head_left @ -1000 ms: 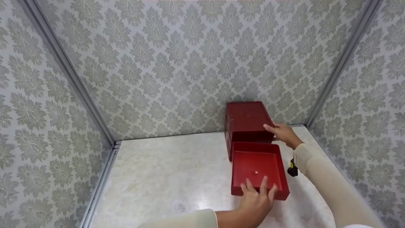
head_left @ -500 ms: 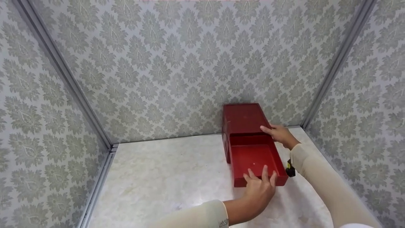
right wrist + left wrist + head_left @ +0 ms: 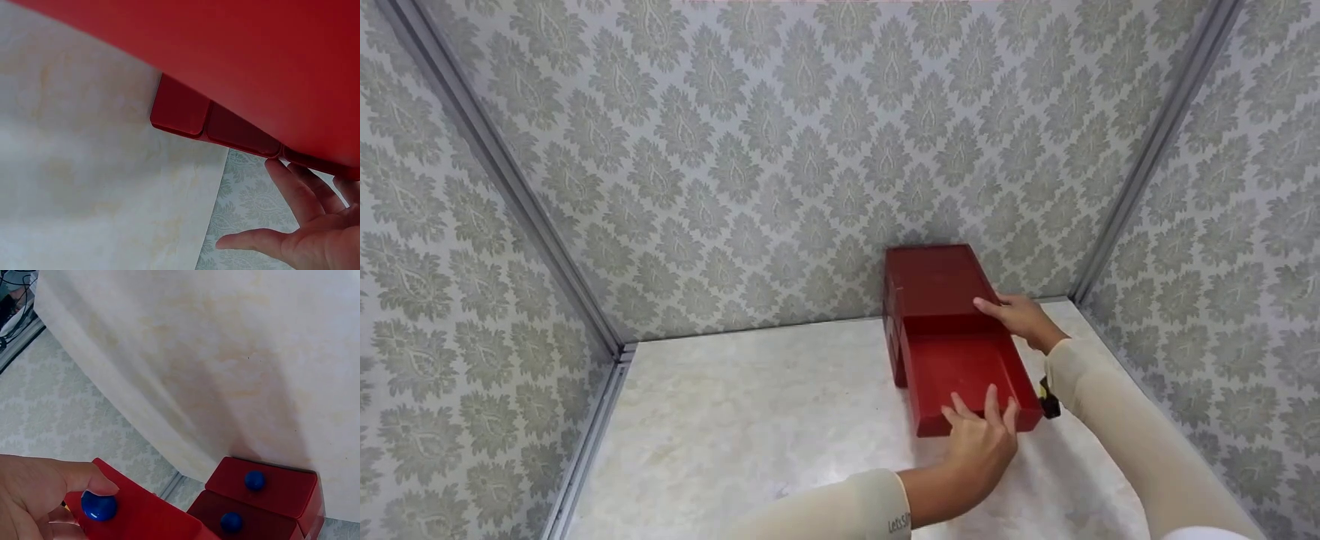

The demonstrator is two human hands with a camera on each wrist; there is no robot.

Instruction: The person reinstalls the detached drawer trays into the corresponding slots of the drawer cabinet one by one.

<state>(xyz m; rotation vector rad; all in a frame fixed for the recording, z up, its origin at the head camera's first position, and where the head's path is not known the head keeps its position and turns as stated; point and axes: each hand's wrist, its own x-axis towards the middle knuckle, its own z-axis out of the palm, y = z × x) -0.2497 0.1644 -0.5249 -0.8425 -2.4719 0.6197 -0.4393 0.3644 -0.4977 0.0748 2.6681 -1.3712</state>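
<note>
A dark red cabinet (image 3: 937, 281) stands against the back wall. Its red top drawer (image 3: 960, 364) sits partly inside the upper slot, pulled well out, with nothing visible in it. At the drawer's front, my left hand (image 3: 981, 454) grips the panel, fingers over the rim. The left wrist view shows its thumb on the blue knob (image 3: 99, 506). My right hand (image 3: 1026, 321) rests against the cabinet's right side near the front corner, thumb on the top edge. Its fingers look extended in the right wrist view, touching the cabinet's edge.
Lower drawers with blue knobs, one at the lower drawer front (image 3: 255, 480), are closed beneath. A small black and yellow object (image 3: 1050, 401) lies right of the drawer, partly behind the right sleeve. Patterned walls (image 3: 780, 150) enclose the pale tabletop (image 3: 720, 405).
My left hand has moved the drawer from in front of the cabinet back into the upper slot. My right hand stays at the cabinet's side. The head view has shifted slightly.
</note>
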